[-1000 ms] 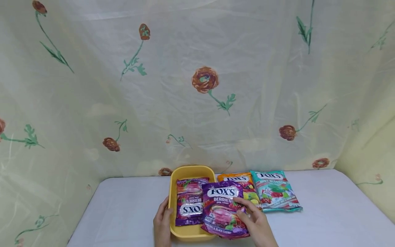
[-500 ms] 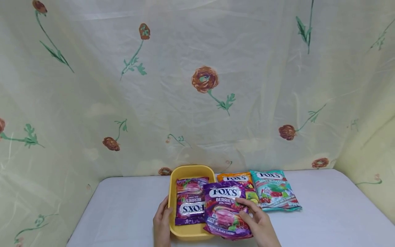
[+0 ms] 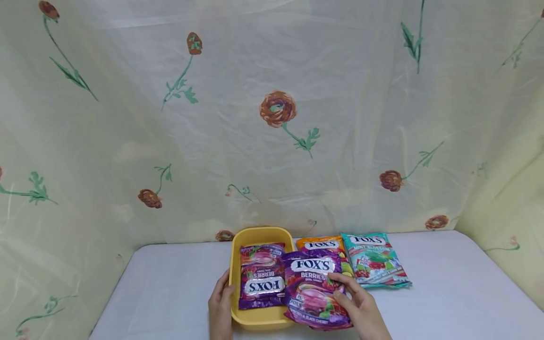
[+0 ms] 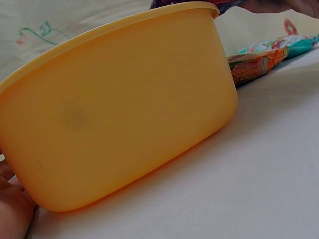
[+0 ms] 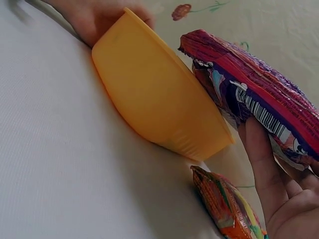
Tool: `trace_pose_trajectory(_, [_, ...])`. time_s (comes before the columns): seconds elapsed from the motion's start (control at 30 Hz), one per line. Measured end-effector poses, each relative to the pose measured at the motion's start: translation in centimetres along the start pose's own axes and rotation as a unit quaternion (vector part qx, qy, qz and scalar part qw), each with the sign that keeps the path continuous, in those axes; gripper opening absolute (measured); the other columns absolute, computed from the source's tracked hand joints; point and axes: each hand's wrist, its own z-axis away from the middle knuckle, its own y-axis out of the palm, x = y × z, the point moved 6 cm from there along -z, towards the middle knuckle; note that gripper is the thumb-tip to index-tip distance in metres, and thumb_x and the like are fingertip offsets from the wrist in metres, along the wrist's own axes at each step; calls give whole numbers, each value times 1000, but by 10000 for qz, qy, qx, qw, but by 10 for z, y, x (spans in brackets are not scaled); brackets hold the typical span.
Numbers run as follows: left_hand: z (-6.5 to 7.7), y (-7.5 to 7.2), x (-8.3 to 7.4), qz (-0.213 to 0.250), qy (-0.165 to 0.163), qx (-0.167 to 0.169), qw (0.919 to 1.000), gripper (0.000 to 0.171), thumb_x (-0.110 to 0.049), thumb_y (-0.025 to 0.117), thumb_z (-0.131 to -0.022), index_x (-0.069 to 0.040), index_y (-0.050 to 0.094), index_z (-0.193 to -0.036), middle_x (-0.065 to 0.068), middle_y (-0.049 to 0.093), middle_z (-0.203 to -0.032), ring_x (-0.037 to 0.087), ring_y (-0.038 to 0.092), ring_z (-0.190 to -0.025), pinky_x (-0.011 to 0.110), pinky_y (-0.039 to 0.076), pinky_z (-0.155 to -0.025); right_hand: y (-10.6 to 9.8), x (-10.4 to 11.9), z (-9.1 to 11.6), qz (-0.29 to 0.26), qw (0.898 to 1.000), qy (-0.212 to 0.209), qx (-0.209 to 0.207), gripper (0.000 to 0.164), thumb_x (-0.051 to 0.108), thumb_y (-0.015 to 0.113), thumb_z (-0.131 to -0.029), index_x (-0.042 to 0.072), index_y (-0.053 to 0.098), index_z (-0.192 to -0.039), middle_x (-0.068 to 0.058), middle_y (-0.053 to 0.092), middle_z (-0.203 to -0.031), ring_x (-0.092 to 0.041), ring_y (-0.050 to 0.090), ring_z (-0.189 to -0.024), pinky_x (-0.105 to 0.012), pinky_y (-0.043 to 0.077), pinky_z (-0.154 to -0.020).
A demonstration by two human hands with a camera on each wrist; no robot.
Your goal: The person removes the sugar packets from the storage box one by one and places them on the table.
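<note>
We've got the left hand on the outer left wall of the yellow tub; can't tell whether its fingers clamp the wall or only press. Tub stands upright on the white table. Inside it: a boxed-in purple bag, Fox's Berries, print upside down to us. Next, the held berries bag, up at the tub's right rim, print upright; contact with the rim unclear. Our right hand has it pinched by its right edge, thumb and forefinger on the front. Behind that, the orange bag on the table, partly hidden. Far right, teal Mint Blossom bag, right beside the orange one.
</note>
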Motion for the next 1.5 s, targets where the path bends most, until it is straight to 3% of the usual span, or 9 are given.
trace_pose_trajectory(0.2, [0,1,1,64,-39,20,10000,50,-15,44,-92,-8,42,-142,14,38,-150,33,33,-139,47,31,-115,-3,-2,1,-120,9999,77,0,42,26,53,-94,23,48,-136,-13,36,-148,-21,58,-104,-33,59,-80])
trace_pose_trajectory(0.57, [0,1,0,82,-103,32,9999,50,-17,44,-92,-9,42,-142,14,37,-151,33,32,-140,47,32,-115,-12,-5,3,-259,9996,53,15,46,30,55,-94,21,46,-138,-11,34,-149,-21,59,-104,-33,59,-78])
trace_pose_trajectory(0.87, [-2,1,0,136,-108,-5,9998,51,-16,45,-91,-10,42,-142,13,37,-150,33,32,-140,48,31,-115,-14,-4,3,-356,9993,-112,2,45,27,53,-95,20,45,-138,-7,35,-149,-22,55,-111,-30,58,-80])
trace_pose_trajectory(1.17, [-3,2,1,85,-176,10,9998,51,-16,43,-92,-9,40,-143,14,35,-151,34,31,-140,49,31,-115,-22,-7,3,-79,9998,-150,-138,43,22,49,-97,19,44,-139,-3,39,-148,-19,47,-121,-21,55,-83])
trace_pose_trajectory(1.3, [-4,2,2,114,-175,15,9998,51,-17,43,-92,-9,40,-143,14,36,-151,33,31,-140,49,31,-115,-26,-8,4,-26,9998,-143,-151,43,20,48,-97,19,43,-140,-4,37,-149,-20,49,-120,-21,56,-81])
trace_pose_trajectory(1.5, [-2,3,2,131,-140,12,9998,51,-16,44,-92,-9,41,-142,13,37,-151,32,32,-140,48,32,-115,-32,-15,6,185,9996,-66,-184,42,18,46,-98,15,43,-140,-10,36,-150,-28,39,-130,-20,55,-82])
